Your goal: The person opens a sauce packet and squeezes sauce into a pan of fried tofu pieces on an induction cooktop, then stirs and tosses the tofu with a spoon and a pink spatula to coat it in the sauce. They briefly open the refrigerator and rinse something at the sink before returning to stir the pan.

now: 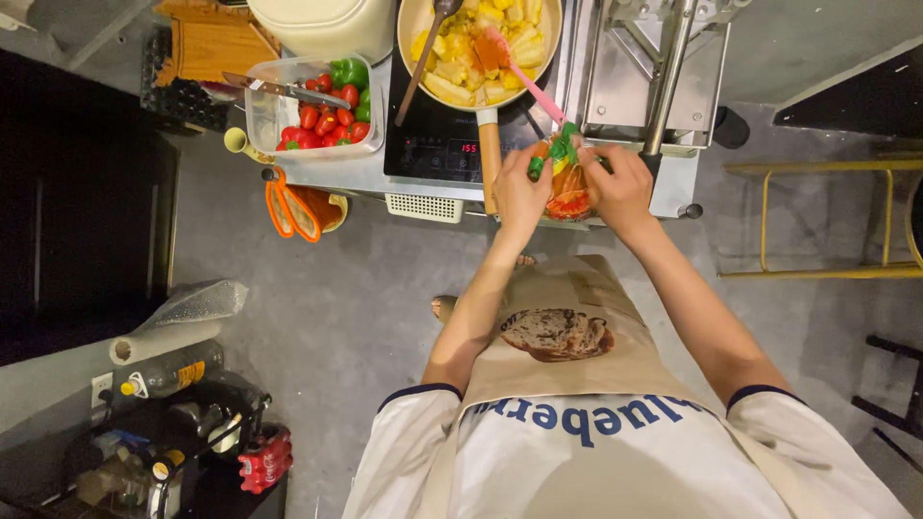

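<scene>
While the pan [478,43] sits behind, left hand [520,192] and right hand [618,187] pinch a packet [565,183] at the counter edge [423,188].

Up and to the left of the grip, a pan [478,43] of yellow chunks sits on a black induction hob [437,135], with a pink spatula [519,72] and a dark-handled utensil [423,58] resting in it. Further left, a clear tub [312,106] holds red tomatoes and green peppers; a knife [284,89] lies across its rim. Orange scissors [291,207] hang off the counter edge just below the tub. Well apart, at lower left, stand a foil roll [178,322] and a bottle [173,370]. A yellow metal frame [817,216] stands to the right.
</scene>
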